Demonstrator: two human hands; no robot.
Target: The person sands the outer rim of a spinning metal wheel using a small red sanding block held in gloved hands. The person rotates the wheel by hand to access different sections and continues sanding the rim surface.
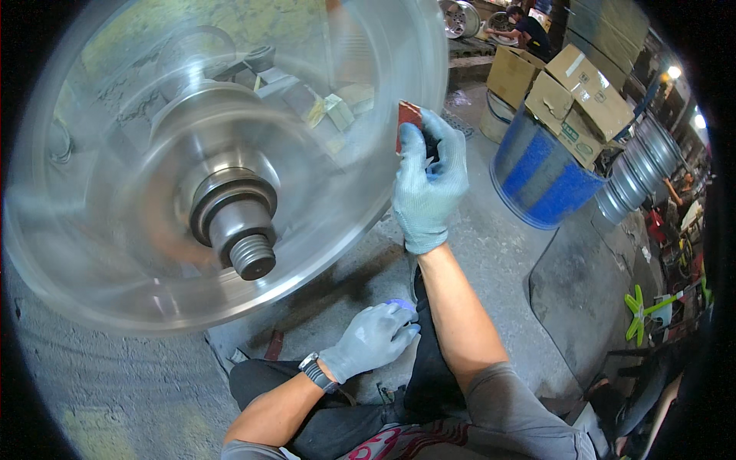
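A metal wheel rim (349,253) blurs with spin on a threaded spindle (251,254) at the left. My right hand (431,180), in a pale blue-grey glove, pinches a dark red piece of sandpaper (409,121) beside the wheel's right edge. Whether the sandpaper touches the metal I cannot tell. Lower down, my left hand (372,339), gloved alike, rests by my knee with its fingers bent together. A small purple thing (402,306) shows at its fingertips; its kind and how it is held are unclear. A watch (315,371) is on my left wrist.
A blue drum (537,172) holding cardboard boxes (586,88) stands at right, with stacked wheel rims (640,169) beyond. Far back, a person (529,32) crouches by more rims. A dark mat (579,287) and a green star-shaped base (636,313) lie on the right.
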